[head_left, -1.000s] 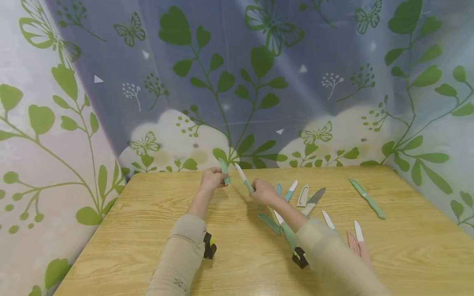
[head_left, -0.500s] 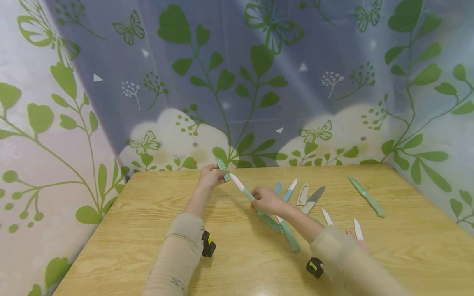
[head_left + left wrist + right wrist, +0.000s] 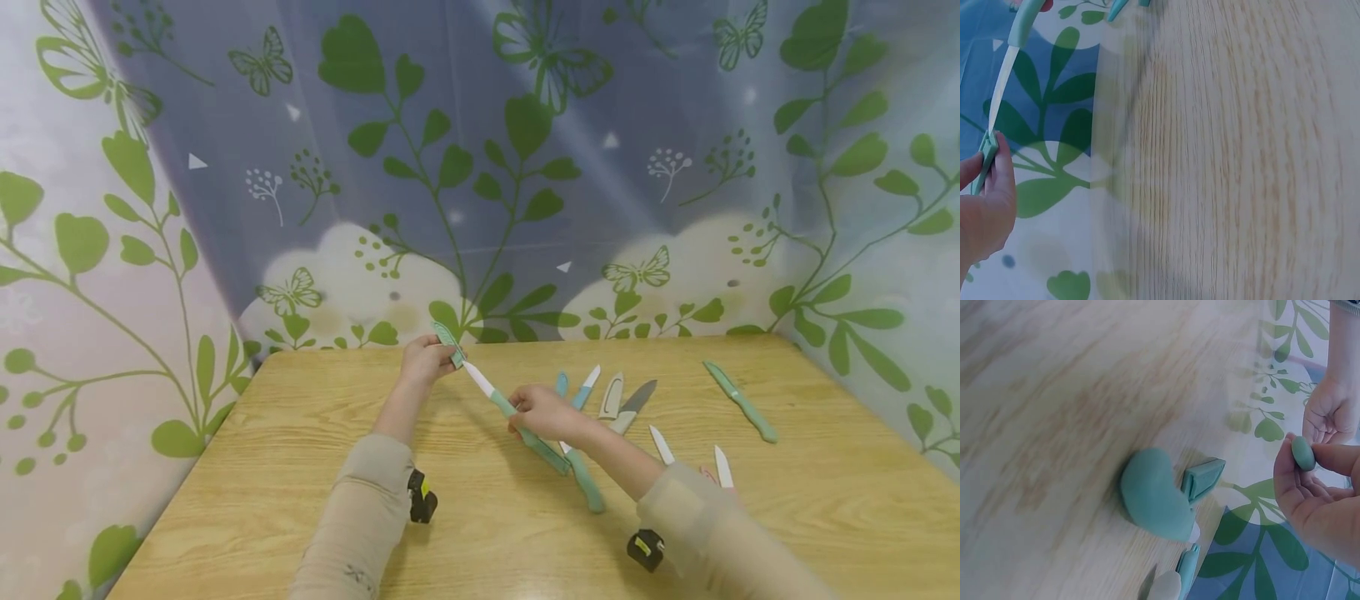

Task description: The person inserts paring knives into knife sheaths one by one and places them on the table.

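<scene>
The left hand (image 3: 424, 360) pinches a green sheath (image 3: 447, 343) between thumb and fingers at the table's far edge. In the right hand (image 3: 546, 412) is the green handle of a knife (image 3: 480, 378), its white blade pointing up and left. The blade tip (image 3: 992, 125) meets the mouth of the sheath (image 3: 986, 155) in the left wrist view; whether it is inside cannot be told. Seen from the right wrist, thumb and fingers pinch the end of the green handle (image 3: 1303, 453).
On the wooden table (image 3: 300, 500), a green sheath (image 3: 551, 457) and green-handled knife (image 3: 585, 482) lie below the right hand. Further right are a blue-handled knife (image 3: 585, 390), a cream sheath (image 3: 612, 397), a grey-bladed knife (image 3: 637, 402), two white blades and a green knife (image 3: 741, 402).
The right hand has moved slightly down and right, its knife now tilted more toward the sheath, with the tip at the sheath's mouth. The left hand has shifted slightly left, the sheath tilting further left.
</scene>
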Demonstrator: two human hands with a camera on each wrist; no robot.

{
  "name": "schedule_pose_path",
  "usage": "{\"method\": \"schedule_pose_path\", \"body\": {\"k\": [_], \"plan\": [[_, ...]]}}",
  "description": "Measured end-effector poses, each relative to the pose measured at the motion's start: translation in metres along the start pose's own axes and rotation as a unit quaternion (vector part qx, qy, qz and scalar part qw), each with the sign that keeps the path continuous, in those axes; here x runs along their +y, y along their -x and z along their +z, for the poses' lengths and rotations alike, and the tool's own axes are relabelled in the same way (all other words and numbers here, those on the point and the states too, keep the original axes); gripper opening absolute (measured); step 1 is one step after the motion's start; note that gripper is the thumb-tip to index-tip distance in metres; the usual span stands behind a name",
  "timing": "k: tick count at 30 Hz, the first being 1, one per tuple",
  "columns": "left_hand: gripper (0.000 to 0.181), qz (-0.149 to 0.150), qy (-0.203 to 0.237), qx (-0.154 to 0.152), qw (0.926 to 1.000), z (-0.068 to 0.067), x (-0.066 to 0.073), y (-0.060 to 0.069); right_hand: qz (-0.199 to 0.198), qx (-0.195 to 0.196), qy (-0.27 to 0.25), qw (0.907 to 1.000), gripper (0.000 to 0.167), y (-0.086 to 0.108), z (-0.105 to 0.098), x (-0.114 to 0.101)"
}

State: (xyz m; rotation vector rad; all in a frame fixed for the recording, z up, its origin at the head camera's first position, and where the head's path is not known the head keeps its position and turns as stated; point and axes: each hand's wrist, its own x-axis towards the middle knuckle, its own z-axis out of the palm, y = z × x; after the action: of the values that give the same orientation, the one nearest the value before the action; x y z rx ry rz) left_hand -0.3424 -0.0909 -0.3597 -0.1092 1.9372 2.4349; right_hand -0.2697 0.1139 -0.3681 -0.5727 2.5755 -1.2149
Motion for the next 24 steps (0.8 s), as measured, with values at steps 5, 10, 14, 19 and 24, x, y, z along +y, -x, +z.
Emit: {"method": "schedule_pose_path", "body": {"k": [5,10,14,19,24], "plan": [[0.033,-0.003,0.019,0.001,0.9998,0.0013,-0.0012,-0.0003,0.007,-0.012,-0.039,0.9991,0.021,0.0001,0.0013,-0.0004],[0.031,0.002,0.013,-0.006,0.9999,0.0026,-0.0048,-0.0005,0.026,-0.017,-0.09,0.9954,0.022,-0.0011,0.0018,-0.002],[0.03,0.005,0.015,-0.014,0.9998,0.004,-0.0056,0.0007,0.036,-0.019,-0.111,0.993,0.021,-0.0022,0.0015,-0.0017],[0.034,-0.002,0.022,-0.019,0.9996,0.0053,-0.007,0.0007,0.038,-0.025,-0.125,0.9912,0.021,-0.002,0.0005,-0.0004],[0.038,-0.011,0.033,-0.024,0.9991,0.0067,-0.0068,0.0006,0.041,-0.03,-0.129,0.9903,0.02,-0.0019,-0.001,-0.0012]]}}
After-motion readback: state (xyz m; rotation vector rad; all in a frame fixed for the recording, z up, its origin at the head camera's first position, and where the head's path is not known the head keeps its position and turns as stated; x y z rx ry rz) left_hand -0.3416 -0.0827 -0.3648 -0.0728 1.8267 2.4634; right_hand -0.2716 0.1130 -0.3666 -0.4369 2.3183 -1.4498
